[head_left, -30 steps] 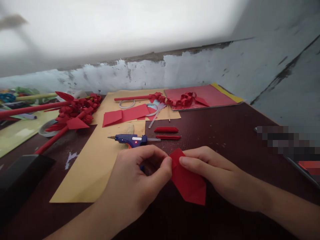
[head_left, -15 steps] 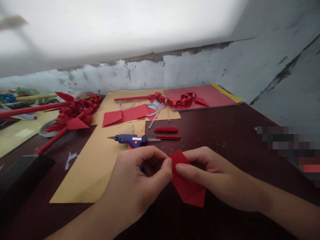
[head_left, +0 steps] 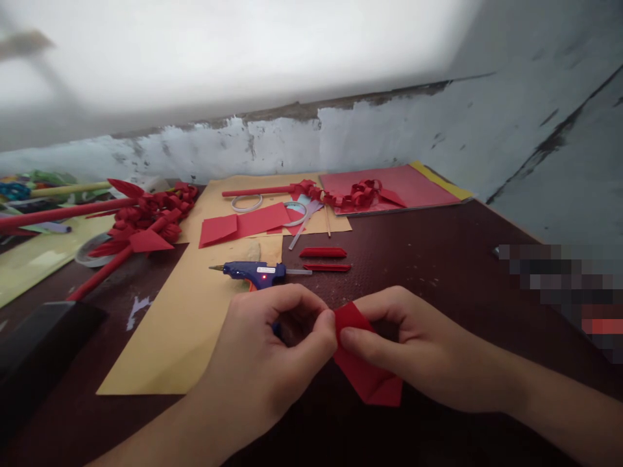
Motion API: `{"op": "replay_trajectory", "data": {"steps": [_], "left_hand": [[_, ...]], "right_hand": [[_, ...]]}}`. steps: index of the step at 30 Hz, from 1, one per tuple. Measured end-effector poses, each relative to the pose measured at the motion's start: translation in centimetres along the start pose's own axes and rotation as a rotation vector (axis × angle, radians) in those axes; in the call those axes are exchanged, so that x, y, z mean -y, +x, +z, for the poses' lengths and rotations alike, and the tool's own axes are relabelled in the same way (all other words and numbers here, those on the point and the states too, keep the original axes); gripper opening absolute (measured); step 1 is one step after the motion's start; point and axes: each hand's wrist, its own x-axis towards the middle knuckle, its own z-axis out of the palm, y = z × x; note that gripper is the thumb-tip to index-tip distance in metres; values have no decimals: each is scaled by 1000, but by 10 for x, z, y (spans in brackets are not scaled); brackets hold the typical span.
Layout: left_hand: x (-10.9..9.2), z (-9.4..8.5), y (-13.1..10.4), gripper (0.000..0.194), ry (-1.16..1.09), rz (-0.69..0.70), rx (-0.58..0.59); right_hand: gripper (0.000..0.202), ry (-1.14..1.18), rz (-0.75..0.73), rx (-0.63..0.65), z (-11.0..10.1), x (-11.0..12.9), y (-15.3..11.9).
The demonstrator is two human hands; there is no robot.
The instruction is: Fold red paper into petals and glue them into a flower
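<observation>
A folded piece of red paper (head_left: 367, 373) is held between my two hands above the dark table. My left hand (head_left: 277, 350) pinches its left edge between thumb and fingers. With the thumb on its front face, my right hand (head_left: 413, 344) grips the same paper; the fingers behind it are partly hidden. Just beyond my left hand lies a blue glue gun (head_left: 257, 274) with a lit red light and a glue stick in its back. Two folded red paper strips (head_left: 324, 252) rest on the table past the paper.
Red paper flowers on stems (head_left: 146, 224) lie at the left, near a black box (head_left: 53, 344). Tan paper sheets (head_left: 160, 337) cover part of the table (head_left: 438, 253). Tape rolls (head_left: 246, 203), red paper pieces (head_left: 263, 222) and a red packet (head_left: 413, 185) sit toward the wall.
The red paper's upper corner has dipped slightly and its lower part has shifted a little, with a crease now showing. My right thumb has moved slightly down; my left hand stays nearly still.
</observation>
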Motion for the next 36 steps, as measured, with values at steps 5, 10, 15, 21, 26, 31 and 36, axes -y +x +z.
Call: {"op": "replay_trajectory", "data": {"steps": [5, 10, 15, 21, 26, 31, 36], "left_hand": [[0, 0, 1, 15, 5, 22, -26], [-2, -1, 0, 16, -9, 2, 37], [-5, -1, 0, 16, -13, -44, 61], [0, -1, 3, 17, 8, -34, 131], [-2, 0, 2, 18, 28, -58, 138], [-5, 0, 2, 19, 20, -76, 113], [-6, -2, 0, 17, 17, -98, 72]], "right_hand": [[29, -26, -1, 7, 1, 2, -1], [26, -33, -18, -31, 2, 1, -1], [24, -48, -31, -78, 3, 3, 1], [26, -44, -40, -108, 4, 4, 1], [29, -72, -50, -181, 2, 4, 2], [27, -96, -33, -190, 2, 4, 2], [10, -127, -61, -261, 0, 3, 3]]}}
